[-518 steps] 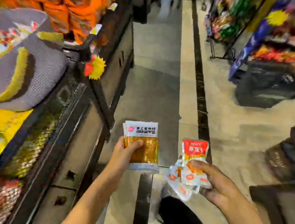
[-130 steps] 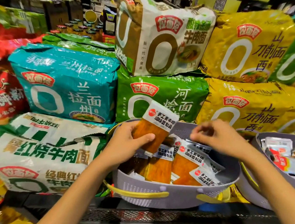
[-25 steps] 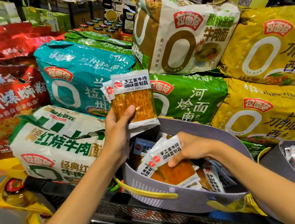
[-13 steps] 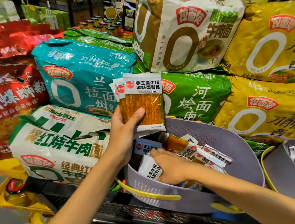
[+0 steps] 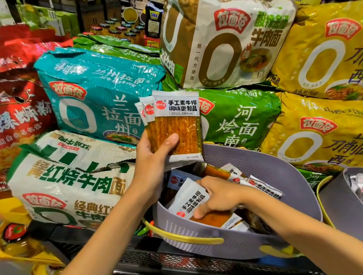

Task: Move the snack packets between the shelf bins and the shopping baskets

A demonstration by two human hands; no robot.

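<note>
My left hand [image 5: 150, 156] grips a small fan of snack packets [image 5: 175, 127] upright at centre frame, thumb across the front. My right hand [image 5: 219, 196] curls round another packet [image 5: 188, 202] inside the grey bin [image 5: 254, 244], lower centre. Loose packets [image 5: 257, 185] lie in that bin, so I judge the job partway, with more to lift.

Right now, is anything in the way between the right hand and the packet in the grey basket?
Nothing visible. The right hand already grips the packet, which lies on top of the other packets in the grey basket.
</note>
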